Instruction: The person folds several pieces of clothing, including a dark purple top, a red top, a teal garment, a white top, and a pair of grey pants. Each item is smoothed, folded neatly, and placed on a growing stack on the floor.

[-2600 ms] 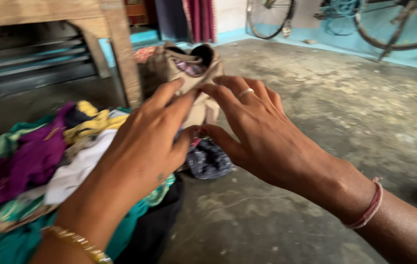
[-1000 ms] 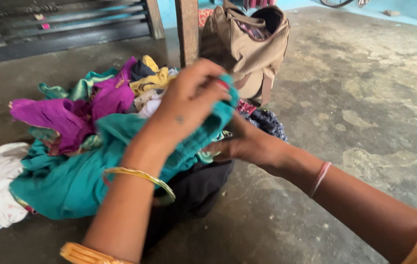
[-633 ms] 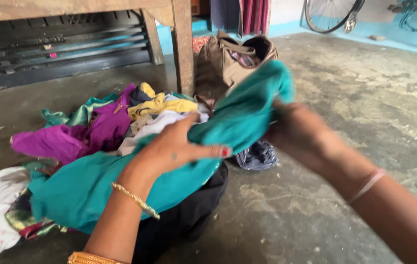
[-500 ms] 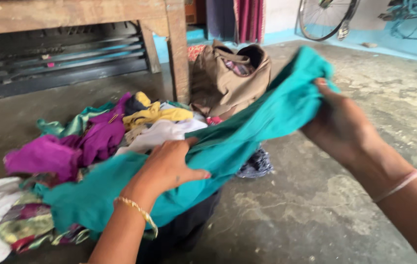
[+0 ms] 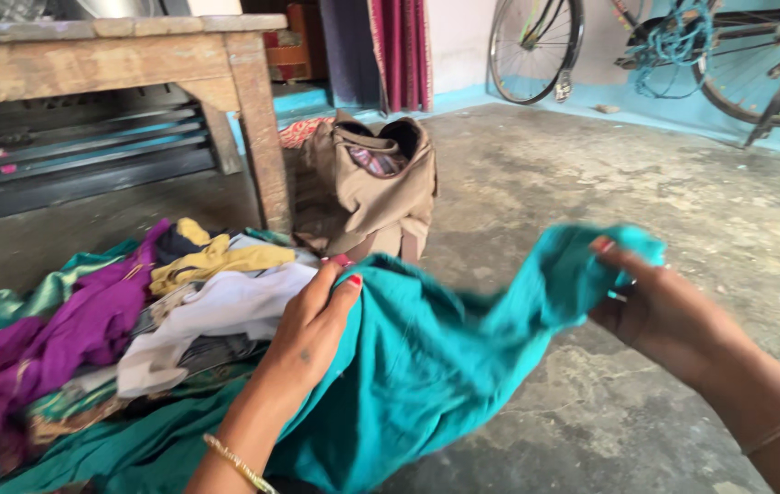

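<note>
I observe my left hand [image 5: 309, 322] and right hand [image 5: 655, 306] both closed on the teal garment [image 5: 426, 366], stretched between them, in front of the tan bag [image 5: 367, 192], beside the clothes pile [image 5: 115, 320].

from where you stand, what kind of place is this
Probably a room or porch of a home: rough concrete floor, a pile of clothes beside a wooden table, and a bicycle against the blue wall.

Soft, even daylight, with slight motion blur.
The floor [image 5: 646, 201] was brightest at right; shadow lay under the table [image 5: 115, 55]; both hands and the cloth [image 5: 426, 357] looked smeared.
</note>
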